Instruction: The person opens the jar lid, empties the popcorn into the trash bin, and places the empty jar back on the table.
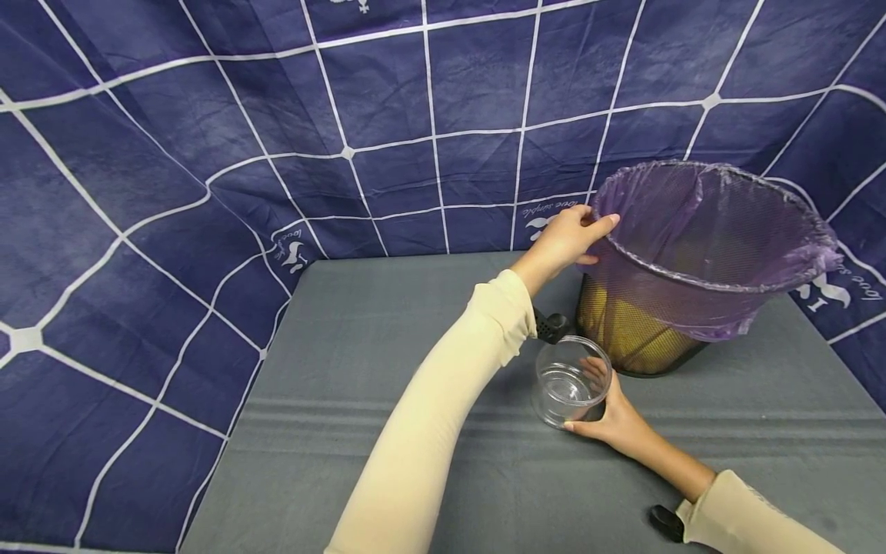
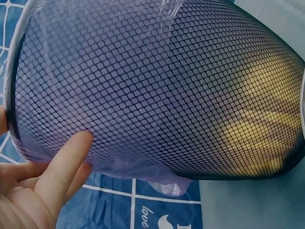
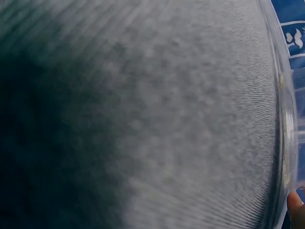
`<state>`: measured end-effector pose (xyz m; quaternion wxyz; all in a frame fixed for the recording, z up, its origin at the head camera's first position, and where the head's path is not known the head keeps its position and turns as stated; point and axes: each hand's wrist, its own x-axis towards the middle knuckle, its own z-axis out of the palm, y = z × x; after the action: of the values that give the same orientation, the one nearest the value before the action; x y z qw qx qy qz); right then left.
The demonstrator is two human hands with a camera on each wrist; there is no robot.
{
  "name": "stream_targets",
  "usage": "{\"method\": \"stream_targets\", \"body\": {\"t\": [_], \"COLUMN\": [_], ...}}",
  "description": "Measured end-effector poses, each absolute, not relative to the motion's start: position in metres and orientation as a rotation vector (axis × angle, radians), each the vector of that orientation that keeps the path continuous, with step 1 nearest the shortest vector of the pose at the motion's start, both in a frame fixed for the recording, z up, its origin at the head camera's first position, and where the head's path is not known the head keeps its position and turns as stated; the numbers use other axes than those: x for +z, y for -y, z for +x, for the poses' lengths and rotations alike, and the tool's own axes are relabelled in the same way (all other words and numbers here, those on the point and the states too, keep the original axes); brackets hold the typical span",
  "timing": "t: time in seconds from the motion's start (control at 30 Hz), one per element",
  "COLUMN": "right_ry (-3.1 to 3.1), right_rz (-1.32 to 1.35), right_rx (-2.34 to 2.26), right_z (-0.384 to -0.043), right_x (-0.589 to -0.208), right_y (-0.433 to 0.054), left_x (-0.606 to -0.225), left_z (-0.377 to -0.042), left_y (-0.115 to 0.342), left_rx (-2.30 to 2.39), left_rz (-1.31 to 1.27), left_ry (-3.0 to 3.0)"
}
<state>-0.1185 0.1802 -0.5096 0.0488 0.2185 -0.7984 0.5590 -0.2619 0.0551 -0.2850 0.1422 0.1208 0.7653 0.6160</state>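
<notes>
At the right of the table stands a black mesh wastebasket (image 2: 143,86) lined with a thin purple plastic bag (image 1: 692,304) folded over its rim. My left hand (image 1: 566,240) grips the near left part of that rim, with fingers along the outside of the mesh, as the left wrist view shows. Lower down, my right hand (image 1: 612,415) holds a clear round plastic container (image 1: 567,385) from its right side, just in front of the basket. The container's mouth faces up and I see nothing inside. In the right wrist view only its edge (image 3: 288,129) and a fingertip (image 3: 295,205) show.
Something yellow (image 2: 267,124) shows through the mesh at the basket's lower part. A grey cloth (image 1: 360,346) covers the table. Blue fabric with white grid lines (image 1: 388,92) hangs behind and at the left. Black wrist devices (image 1: 551,326) sit near both cuffs.
</notes>
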Motion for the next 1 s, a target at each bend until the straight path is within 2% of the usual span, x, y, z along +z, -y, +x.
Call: {"method": "stream_targets", "body": {"t": [0.23,0.6,0.8,1.0], "right_ry": [2.474,2.483,2.416,2.517], "right_rz": [0.615,0.719,0.870,0.841], "right_rx": [1.674,1.586,1.465,1.275], "right_z": [-0.118,-0.103,-0.107,-0.117], "right_x": [-0.508,-0.459,-0.437,-0.427], "right_y": [-0.178,-0.181,-0.189,-0.202], "left_x": [-0.285,-0.289,-0.289,-0.293], "left_z": [-0.264,-0.265,-0.257,-0.236], "left_y": [-0.054,-0.036,-0.017,0.004], "left_rx": [1.823,1.724,1.276,0.845], "left_rz": [0.307,0.420,0.644,0.903], "left_ry": [-2.170,-2.238,-2.654,-2.846]}}
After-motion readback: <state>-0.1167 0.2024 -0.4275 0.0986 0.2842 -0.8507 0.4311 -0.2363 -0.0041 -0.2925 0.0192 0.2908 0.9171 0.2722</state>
